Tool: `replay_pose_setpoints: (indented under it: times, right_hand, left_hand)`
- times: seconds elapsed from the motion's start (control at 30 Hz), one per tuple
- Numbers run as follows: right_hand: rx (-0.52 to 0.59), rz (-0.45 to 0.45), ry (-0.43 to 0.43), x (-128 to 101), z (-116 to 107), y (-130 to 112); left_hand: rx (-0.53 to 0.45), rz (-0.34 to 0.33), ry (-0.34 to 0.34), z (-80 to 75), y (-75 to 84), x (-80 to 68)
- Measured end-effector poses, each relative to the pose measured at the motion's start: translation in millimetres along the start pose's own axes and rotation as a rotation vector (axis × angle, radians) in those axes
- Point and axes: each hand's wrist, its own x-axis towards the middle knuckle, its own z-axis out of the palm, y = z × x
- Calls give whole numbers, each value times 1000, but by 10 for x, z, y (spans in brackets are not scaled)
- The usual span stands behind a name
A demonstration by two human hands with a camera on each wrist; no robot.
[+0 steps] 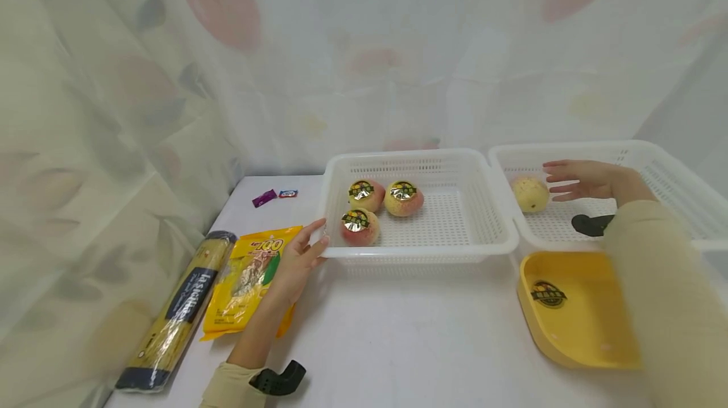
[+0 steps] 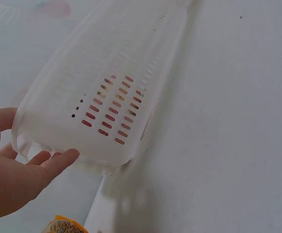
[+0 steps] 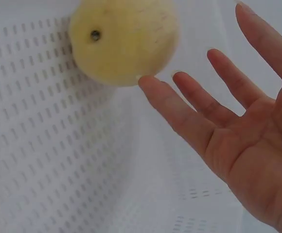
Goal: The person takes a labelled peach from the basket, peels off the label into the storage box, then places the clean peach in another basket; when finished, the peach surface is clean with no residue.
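Note:
My left hand [image 1: 296, 266] holds the near left corner of a white plastic basket [image 1: 409, 251], its fingers and thumb around the rim. Several peaches, three in all, sit in that basket: one peach [image 1: 372, 196] at the back, a second peach [image 1: 411, 204] to its right, a third peach [image 1: 364, 235] in front. Each bears a black-and-gold sticker. Over a second white basket [image 1: 569, 246], my right hand [image 1: 586, 180] spreads its fingers, holding nothing. Beside its fingertips lies a yellow peach [image 3: 126, 39] with no sticker showing; contact is unclear.
A yellow bin [image 1: 580, 332], with a similar sticker [image 1: 548, 294] in it, stands before the right basket, partly behind my sleeve. At left lie a pasta pack [image 1: 182, 307], a yellow candy bag [image 1: 239, 294], a purple wrapper [image 1: 264, 198] and a blue-red wrapper [image 1: 288, 193].

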Motion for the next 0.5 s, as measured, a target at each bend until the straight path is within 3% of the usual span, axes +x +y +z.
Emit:
replay_pose_setpoints:
  times: [0.27, 0.5]
  right_hand:
    - [18, -155, 26, -154, 60, -295]
    - [96, -322, -52, -141, 412, -586]
  left_hand:
    - [12, -4, -2, 7, 11, 11]
    - [10, -12, 12, 4, 14, 18]
